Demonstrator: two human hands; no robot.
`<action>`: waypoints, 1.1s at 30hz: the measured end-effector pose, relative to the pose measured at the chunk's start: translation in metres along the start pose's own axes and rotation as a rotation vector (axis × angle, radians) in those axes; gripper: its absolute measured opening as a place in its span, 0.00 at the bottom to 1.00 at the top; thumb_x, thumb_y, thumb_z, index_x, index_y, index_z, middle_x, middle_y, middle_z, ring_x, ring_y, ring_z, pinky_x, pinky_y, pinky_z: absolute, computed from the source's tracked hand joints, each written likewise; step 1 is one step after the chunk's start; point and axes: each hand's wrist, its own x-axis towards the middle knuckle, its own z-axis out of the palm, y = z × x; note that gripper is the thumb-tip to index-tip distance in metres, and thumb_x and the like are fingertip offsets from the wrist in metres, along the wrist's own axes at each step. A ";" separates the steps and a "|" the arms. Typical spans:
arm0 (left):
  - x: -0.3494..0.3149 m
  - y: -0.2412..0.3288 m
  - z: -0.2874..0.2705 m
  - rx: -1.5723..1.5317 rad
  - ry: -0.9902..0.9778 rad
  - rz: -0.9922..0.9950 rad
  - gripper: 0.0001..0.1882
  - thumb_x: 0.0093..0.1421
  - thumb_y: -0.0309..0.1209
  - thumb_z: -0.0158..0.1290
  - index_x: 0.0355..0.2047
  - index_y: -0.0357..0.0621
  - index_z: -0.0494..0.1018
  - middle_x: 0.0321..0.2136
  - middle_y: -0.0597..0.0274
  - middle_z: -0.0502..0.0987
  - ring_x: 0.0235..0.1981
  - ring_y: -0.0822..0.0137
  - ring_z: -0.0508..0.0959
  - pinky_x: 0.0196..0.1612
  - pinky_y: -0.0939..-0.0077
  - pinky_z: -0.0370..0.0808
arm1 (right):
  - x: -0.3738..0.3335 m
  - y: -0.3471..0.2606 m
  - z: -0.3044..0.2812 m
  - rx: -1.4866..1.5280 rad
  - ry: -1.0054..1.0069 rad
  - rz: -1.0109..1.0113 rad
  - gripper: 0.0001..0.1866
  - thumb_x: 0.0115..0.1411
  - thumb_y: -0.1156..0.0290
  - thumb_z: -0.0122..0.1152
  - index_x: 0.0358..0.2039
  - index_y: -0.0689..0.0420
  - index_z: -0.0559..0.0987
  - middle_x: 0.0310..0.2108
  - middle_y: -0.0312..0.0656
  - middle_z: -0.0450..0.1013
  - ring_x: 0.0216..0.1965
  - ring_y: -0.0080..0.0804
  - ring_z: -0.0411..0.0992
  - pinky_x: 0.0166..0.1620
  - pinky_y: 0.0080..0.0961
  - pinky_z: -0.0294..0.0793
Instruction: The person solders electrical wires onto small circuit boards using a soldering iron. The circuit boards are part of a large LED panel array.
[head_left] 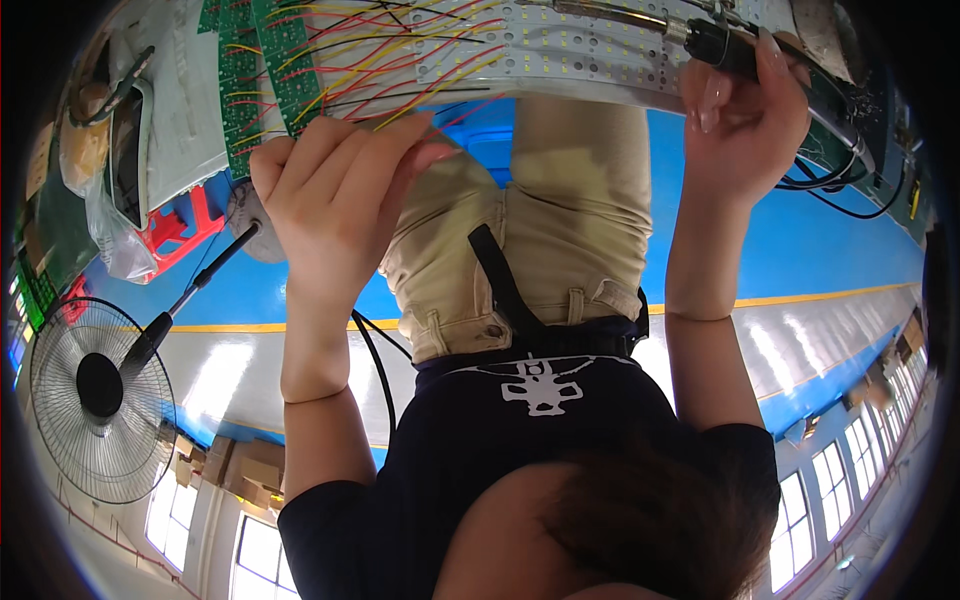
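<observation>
Two hands work at the top of the view, where a white counter [600, 60] curves along the frame's upper edge. On it lies a pale perforated strip board, and red and yellow wires [400, 60] fan across it from green circuit boards [250, 70] at the left. The left hand [340, 190] sits at the near edge of the counter, its grip pinched together on the loose ends of those wires — fingertips [415, 125] bunched, knuckles toward the camera, wrist bent back and forearm running down the frame. The right hand [745, 110] is raised at the far right, its grip clamped around a black pen-shaped tool [730, 48] whose metal tip points left over the strip board; a black cable trails off to the right. Left of the circuit boards lies a clear plastic bag [110, 230], beside a red plastic stand [180, 225]. Brown cardboard boxes [240, 465] sit low on the left, near a black standing fan [95, 395].
</observation>
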 end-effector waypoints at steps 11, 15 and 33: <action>0.009 -0.003 0.002 -0.054 -0.011 0.000 0.06 0.47 0.31 0.60 0.26 0.49 0.74 0.18 0.73 0.73 0.21 0.73 0.69 0.32 0.77 0.55 | -0.047 0.047 -0.030 0.220 -0.114 -0.206 0.04 0.54 0.77 0.48 0.29 0.60 0.64 0.15 0.43 0.64 0.09 0.26 0.61 0.13 0.22 0.65; 0.009 0.000 0.006 0.001 0.004 -0.011 0.06 0.49 0.35 0.57 0.25 0.53 0.71 0.16 0.74 0.66 0.22 0.72 0.67 0.33 0.75 0.55 | -0.049 0.053 -0.031 0.298 -0.111 -0.175 0.05 0.53 0.76 0.48 0.28 0.57 0.63 0.18 0.41 0.64 0.10 0.26 0.62 0.13 0.21 0.68; 0.021 0.007 -0.007 0.112 -0.274 0.021 0.05 0.52 0.30 0.53 0.29 0.49 0.69 0.21 0.68 0.66 0.27 0.67 0.68 0.36 0.71 0.58 | -0.042 0.046 -0.021 0.106 -0.240 -0.254 0.07 0.60 0.66 0.40 0.29 0.53 0.57 0.09 0.44 0.61 0.04 0.31 0.55 0.08 0.25 0.61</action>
